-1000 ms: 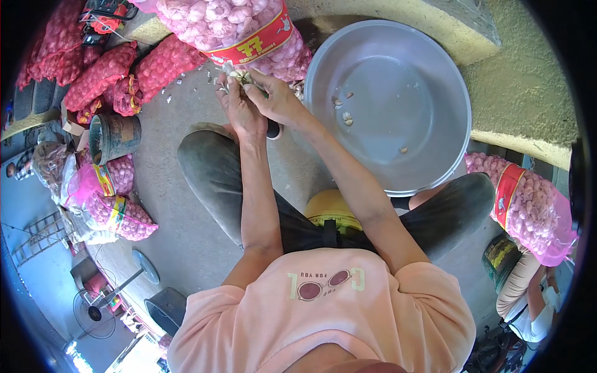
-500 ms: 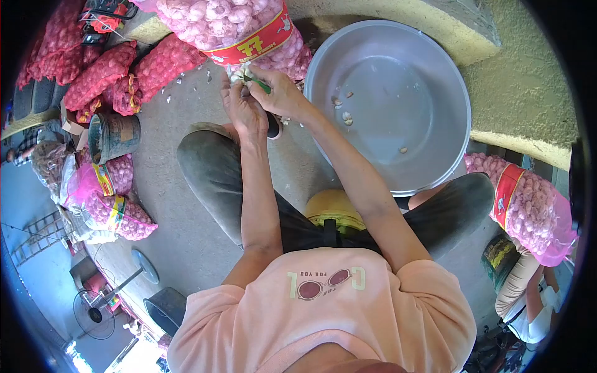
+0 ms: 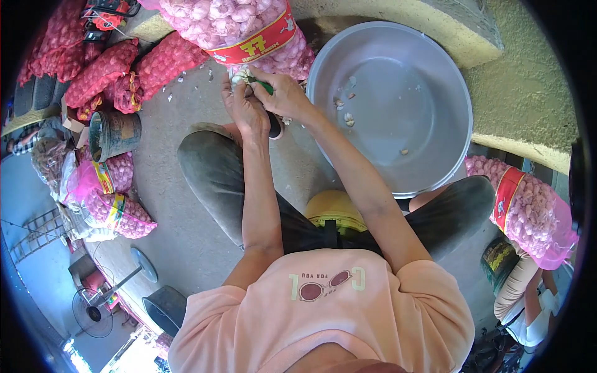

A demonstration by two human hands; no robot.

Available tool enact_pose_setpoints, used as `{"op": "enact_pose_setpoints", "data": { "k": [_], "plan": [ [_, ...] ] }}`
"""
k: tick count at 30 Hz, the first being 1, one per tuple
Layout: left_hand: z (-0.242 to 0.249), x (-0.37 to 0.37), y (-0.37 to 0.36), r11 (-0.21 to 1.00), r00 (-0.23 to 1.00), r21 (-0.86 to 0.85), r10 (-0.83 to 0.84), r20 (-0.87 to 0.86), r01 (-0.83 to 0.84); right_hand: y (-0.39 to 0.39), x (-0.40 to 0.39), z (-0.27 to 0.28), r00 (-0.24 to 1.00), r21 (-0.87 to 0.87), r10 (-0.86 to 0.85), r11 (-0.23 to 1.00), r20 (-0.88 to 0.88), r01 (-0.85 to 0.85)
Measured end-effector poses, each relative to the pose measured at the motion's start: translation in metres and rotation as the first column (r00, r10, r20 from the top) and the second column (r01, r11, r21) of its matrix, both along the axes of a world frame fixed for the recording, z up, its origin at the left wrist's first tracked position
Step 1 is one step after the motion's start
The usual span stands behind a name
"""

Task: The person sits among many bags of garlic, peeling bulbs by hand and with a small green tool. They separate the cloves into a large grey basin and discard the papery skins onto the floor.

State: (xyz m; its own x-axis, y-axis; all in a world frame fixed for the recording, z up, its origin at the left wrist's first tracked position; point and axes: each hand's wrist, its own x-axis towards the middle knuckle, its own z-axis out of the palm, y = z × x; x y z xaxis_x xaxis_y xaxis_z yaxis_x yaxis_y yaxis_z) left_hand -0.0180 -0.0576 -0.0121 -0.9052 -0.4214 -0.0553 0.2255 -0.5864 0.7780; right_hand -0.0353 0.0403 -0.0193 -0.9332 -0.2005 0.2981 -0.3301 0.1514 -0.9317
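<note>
My left hand (image 3: 246, 113) is closed around a white garlic bulb (image 3: 240, 76), held up in front of the big mesh sack of garlic (image 3: 217, 25). My right hand (image 3: 287, 97) grips a small knife with a green handle (image 3: 265, 86). Its blade side meets the bulb, though the fingers hide most of the blade. To the right of my hands stands a wide grey basin (image 3: 465, 112). A few loose garlic cloves (image 3: 349, 119) lie on its bottom.
Red mesh sacks (image 3: 168, 65) and a dark bucket (image 3: 118, 135) stand on the left. Another garlic sack (image 3: 532, 211) is at the right, beside a seated person (image 3: 528, 311). Below it is a green bucket (image 3: 499, 261). A fan (image 3: 94, 314) stands lower left.
Both hands stay together at the bulb, with the knife handle shifted very slightly. The whole view has moved a little; the cloves in the basin look the same.
</note>
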Motion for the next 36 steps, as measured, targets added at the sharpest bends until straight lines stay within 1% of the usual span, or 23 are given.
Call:
{"op": "enact_pose_setpoints", "data": {
  "k": [1, 3, 4, 6, 12, 13, 15, 17, 19, 21, 22, 24, 31, 33, 36],
  "plan": [
    [-0.001, 0.0, 0.0, 1.0, 1.0, 0.008, -0.002, 0.006, 0.002, 0.001, 0.001, 0.003, 1.0, -0.001, -0.001, 1.0, -0.001, 0.001],
    [-0.002, -0.001, -0.001, 1.0, 1.0, 0.016, -0.005, 0.011, 0.005, 0.004, 0.004, 0.01, 0.998, 0.084, 0.023, 0.996, 0.061, -0.028],
    [-0.002, -0.001, -0.001, 1.0, 1.0, -0.003, -0.006, 0.02, 0.006, 0.004, 0.004, 0.01, 0.998, 0.086, 0.022, 0.996, 0.061, -0.028],
    [-0.004, 0.0, -0.002, 1.0, 1.0, -0.024, -0.007, 0.029, 0.008, 0.003, 0.005, 0.01, 0.998, -0.045, 0.032, 0.999, 0.061, -0.03],
    [-0.005, -0.001, -0.004, 0.999, 0.999, 0.01, -0.042, 0.011, 0.042, -0.001, 0.003, 0.004, 0.999, -0.147, 0.012, 0.989, -0.042, -0.018],
    [-0.003, -0.001, -0.003, 1.0, 0.999, 0.007, -0.03, 0.028, 0.03, -0.001, 0.002, 0.005, 0.999, -0.147, 0.012, 0.989, -0.042, -0.019],
    [-0.003, -0.001, -0.002, 1.0, 0.999, 0.003, -0.018, 0.046, 0.018, 0.003, 0.002, 0.005, 0.993, -0.097, 0.085, 0.992, 0.083, -0.077],
    [-0.006, -0.002, -0.005, 0.999, 0.999, 0.013, -0.045, 0.013, 0.045, 0.004, 0.0, 0.006, 0.991, -0.067, 0.094, 0.994, 0.094, -0.088],
    [-0.004, -0.001, -0.003, 0.999, 0.999, 0.005, -0.047, 0.015, 0.047, 0.005, 0.0, 0.005, 0.989, -0.037, 0.103, 0.994, 0.104, -0.1],
    [-0.001, -0.001, -0.001, 0.999, 0.999, -0.004, -0.049, 0.018, 0.049, 0.003, 0.001, 0.005, 0.999, -0.057, 0.05, 0.997, 0.006, -0.05],
    [0.001, -0.001, 0.0, 0.999, 0.999, -0.012, -0.035, 0.033, 0.036, 0.002, 0.001, 0.004, 0.999, -0.057, 0.049, 0.997, 0.006, -0.049],
    [0.003, -0.001, 0.003, 1.0, 0.999, -0.018, -0.022, 0.048, 0.023, 0.001, 0.002, 0.001, 0.998, -0.1, 0.005, 0.995, -0.057, -0.011],
    [0.008, -0.001, 0.008, 1.0, 0.998, 0.005, 0.004, 0.064, -0.004, 0.002, -0.003, -0.004, 0.999, -0.052, 0.028, 0.998, -0.04, -0.03],
    [0.007, -0.001, 0.007, 1.0, 0.998, 0.007, 0.006, 0.055, -0.006, 0.002, -0.002, -0.005, 0.995, -0.082, 0.005, 0.997, -0.099, -0.013],
    [0.005, -0.001, 0.005, 1.0, 0.999, -0.008, -0.015, 0.044, 0.016, 0.003, -0.002, -0.005, 0.992, -0.088, -0.003, 0.996, -0.128, -0.009]
  ]
}}
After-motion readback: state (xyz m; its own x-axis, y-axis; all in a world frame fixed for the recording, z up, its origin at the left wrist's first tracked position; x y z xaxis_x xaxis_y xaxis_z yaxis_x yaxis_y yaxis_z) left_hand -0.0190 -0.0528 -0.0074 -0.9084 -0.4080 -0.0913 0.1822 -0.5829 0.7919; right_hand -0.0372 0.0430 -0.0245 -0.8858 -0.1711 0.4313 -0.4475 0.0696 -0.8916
